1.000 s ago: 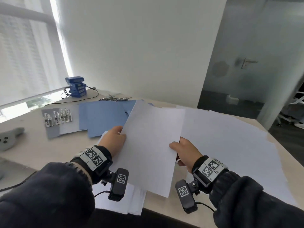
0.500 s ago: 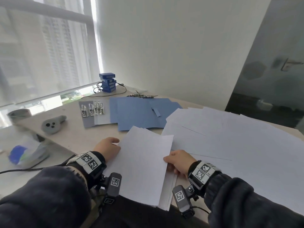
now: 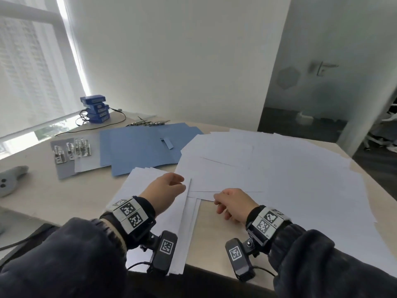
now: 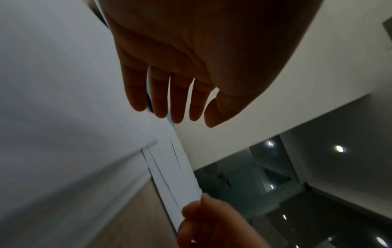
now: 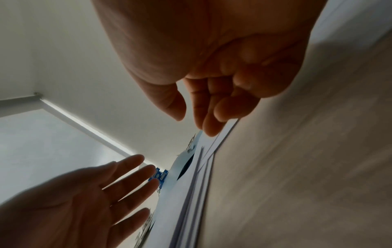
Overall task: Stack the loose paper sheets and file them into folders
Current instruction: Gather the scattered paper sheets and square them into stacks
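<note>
My left hand [image 3: 165, 191] hovers with fingers spread over the near stack of sheets [image 3: 150, 211]. My right hand [image 3: 233, 204], fingers loosely curled and holding nothing, should pinch the next loose sheet's [image 3: 225, 186] corner cleanly and square it on that stack. The blue folders [image 3: 139, 147] wait farther left.

left hand [image 3: 163, 191]: flat, palm down, fingers straight and close together, holding nothing | right hand [image 3: 234, 203]: held low, fingers loosely bent, thumb near fingertips, holding nothing | both arms reach forward in dark sleeves
</note>
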Demonstrator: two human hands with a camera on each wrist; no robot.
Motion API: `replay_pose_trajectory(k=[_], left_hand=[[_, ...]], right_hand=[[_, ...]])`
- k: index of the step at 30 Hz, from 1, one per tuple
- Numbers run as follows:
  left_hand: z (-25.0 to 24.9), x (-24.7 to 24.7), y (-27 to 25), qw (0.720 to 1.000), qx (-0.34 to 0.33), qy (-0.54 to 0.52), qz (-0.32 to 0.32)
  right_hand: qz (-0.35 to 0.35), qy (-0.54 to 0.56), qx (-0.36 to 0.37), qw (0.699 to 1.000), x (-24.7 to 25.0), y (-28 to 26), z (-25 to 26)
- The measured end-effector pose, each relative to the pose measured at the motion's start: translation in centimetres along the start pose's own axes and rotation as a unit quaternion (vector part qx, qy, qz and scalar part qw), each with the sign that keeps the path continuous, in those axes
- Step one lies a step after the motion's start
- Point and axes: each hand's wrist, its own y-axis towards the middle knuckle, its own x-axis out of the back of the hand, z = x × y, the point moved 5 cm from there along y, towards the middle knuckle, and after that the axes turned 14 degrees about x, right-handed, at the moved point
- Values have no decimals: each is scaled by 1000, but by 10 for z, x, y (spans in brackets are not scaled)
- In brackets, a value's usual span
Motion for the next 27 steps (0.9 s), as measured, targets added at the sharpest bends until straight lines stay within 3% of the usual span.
replay_pose_trajectory(k=[7, 16, 24, 27], left_hand=[[-42, -92, 15, 996, -21, 48, 71], [-69, -178, 47, 973, 33, 171, 151], [-91, -222, 44, 951, 1, 248, 186], [-98, -233, 39, 956, 13, 200, 214]], right_hand=[[-118, -30, -39, 992, 94, -40, -49], [-215, -98, -109, 966, 203, -96, -107], [-273, -130, -205, 931, 262, -145, -151], [-288, -113, -221, 925, 269, -153, -149]])
